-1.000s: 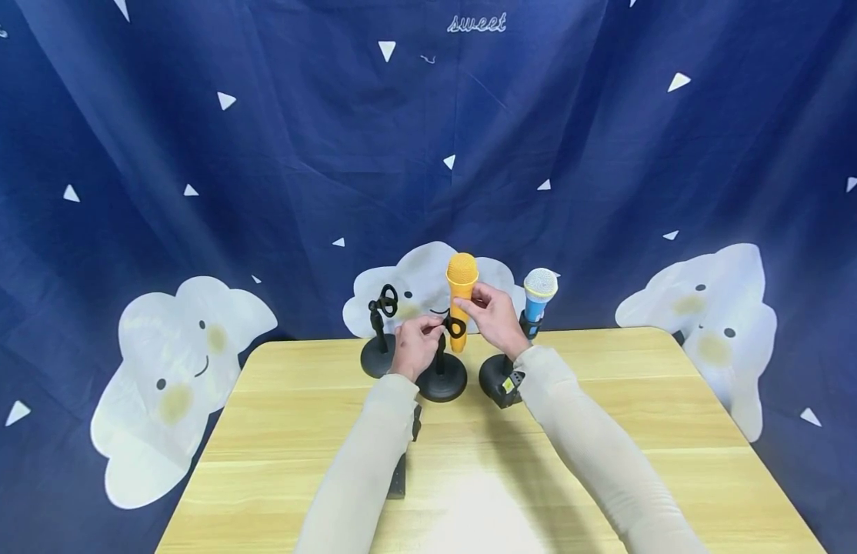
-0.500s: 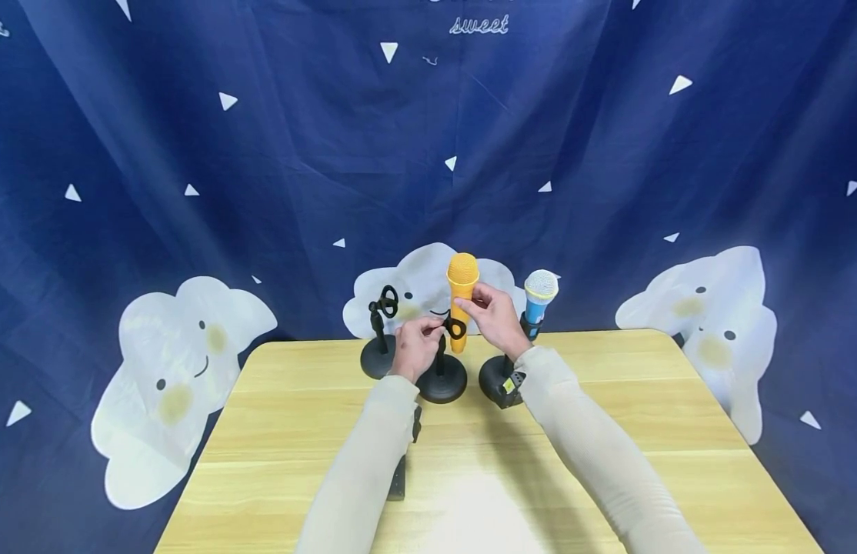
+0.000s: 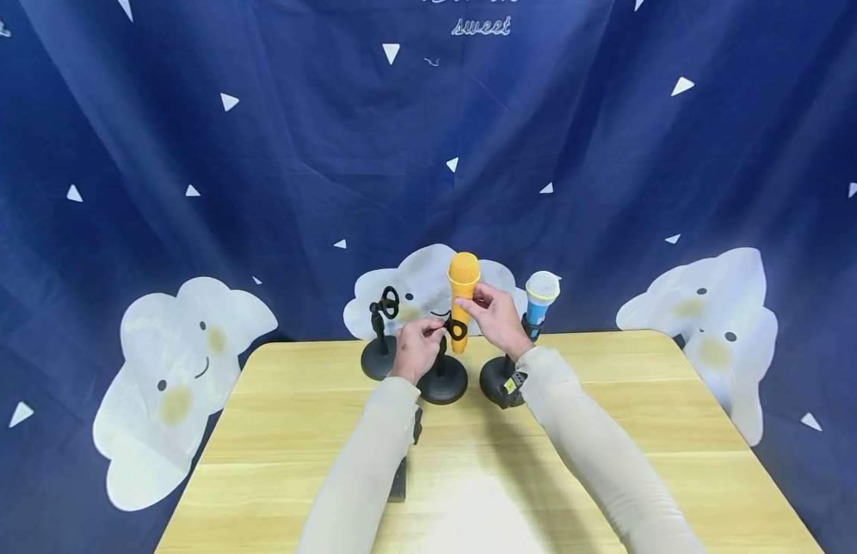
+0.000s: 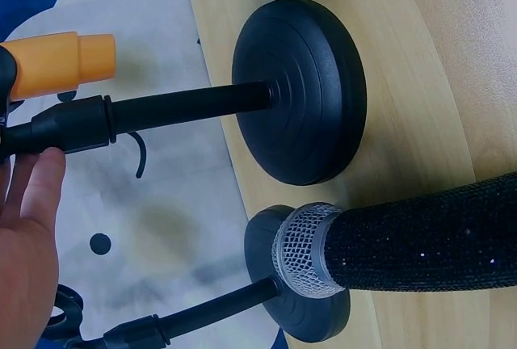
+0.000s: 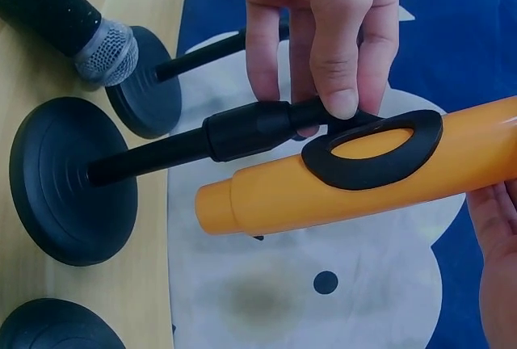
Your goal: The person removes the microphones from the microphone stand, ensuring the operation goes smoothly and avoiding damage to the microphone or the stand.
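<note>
Toward the far edge of the counter (image 3: 297, 446): an orange microphone (image 3: 463, 269) stands upright, head up, beside the post of the middle stand (image 3: 442, 382), its lower end raised off the counter.
Clip (image 5: 367, 179): black, at the top of the middle stand; its oval loop lies against the orange microphone's side, and whether it goes all the way round I cannot tell.
Left hand (image 3: 416, 346): thumb and fingers pinch the top of the middle stand, right where the clip joins it.
Right hand (image 3: 499, 317): thumb and fingers grip the orange microphone just below its head.
Left stand (image 3: 378, 358): black, round-based, with a looped top.
Right stand (image 3: 495, 381): carries a blue-and-white microphone (image 3: 538, 308), slightly tilted.
Black microphone (image 4: 420, 240): silver mesh head, lying on the counter.
Backdrop (image 3: 318, 115): dark blue cloth with white triangles and smiling clouds.
</note>
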`<act>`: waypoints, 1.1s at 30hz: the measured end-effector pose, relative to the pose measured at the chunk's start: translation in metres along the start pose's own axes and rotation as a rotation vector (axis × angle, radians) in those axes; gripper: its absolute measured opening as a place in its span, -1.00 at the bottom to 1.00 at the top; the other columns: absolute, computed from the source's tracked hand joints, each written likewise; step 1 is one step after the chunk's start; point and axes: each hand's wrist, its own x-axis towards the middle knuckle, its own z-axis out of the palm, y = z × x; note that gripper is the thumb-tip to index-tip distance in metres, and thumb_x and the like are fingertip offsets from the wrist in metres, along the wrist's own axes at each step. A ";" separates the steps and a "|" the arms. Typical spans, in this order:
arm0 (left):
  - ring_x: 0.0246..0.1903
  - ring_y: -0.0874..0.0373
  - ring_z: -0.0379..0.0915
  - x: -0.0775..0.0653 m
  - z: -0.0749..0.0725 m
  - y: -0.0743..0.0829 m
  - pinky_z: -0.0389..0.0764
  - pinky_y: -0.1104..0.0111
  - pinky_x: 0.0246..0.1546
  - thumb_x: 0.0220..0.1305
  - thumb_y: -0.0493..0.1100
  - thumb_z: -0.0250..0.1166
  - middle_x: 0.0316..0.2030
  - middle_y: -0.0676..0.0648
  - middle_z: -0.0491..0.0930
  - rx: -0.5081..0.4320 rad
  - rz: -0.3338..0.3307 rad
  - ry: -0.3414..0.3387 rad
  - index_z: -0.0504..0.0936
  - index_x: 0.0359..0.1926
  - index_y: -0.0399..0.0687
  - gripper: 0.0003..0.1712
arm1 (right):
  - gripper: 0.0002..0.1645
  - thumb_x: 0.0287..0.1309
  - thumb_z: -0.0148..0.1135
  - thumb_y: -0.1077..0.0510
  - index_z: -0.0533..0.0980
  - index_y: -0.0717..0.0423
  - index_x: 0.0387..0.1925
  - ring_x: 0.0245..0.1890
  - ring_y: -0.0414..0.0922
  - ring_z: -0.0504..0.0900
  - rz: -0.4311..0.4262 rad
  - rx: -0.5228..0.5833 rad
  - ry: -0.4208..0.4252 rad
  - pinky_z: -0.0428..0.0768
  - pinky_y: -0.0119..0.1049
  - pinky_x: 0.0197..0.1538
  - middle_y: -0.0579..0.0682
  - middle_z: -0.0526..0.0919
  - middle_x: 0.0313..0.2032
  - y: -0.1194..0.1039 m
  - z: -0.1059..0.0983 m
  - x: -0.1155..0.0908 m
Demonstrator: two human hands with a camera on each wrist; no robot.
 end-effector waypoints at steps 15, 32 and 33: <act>-0.13 0.06 0.70 -0.001 0.002 -0.002 0.69 0.30 -0.07 0.26 -0.30 0.40 -0.12 -0.11 0.74 0.007 0.015 0.006 0.79 -0.13 -0.18 -0.84 | -0.64 0.29 0.34 0.09 0.61 0.25 0.02 -0.08 0.05 0.68 0.011 0.005 0.003 0.61 -0.07 0.11 0.18 0.72 -0.11 -0.001 -0.001 0.002; -0.14 0.06 0.70 0.000 0.002 -0.002 0.69 0.29 -0.08 0.26 -0.30 0.39 -0.15 -0.10 0.75 0.001 0.005 0.004 0.80 -0.15 -0.16 -0.85 | -0.70 0.33 0.26 0.26 0.58 0.41 -0.01 -0.10 0.15 0.66 -0.011 -0.034 -0.005 0.61 -0.03 0.09 0.33 0.69 -0.11 -0.052 -0.007 -0.013; -0.14 0.06 0.70 0.000 0.002 -0.002 0.69 0.29 -0.08 0.26 -0.30 0.39 -0.15 -0.10 0.75 -0.001 0.005 0.004 0.80 -0.15 -0.16 -0.85 | -0.70 0.33 0.27 0.26 0.58 0.41 -0.02 -0.11 0.15 0.66 -0.017 -0.032 -0.005 0.61 -0.03 0.08 0.33 0.69 -0.12 -0.053 -0.008 -0.013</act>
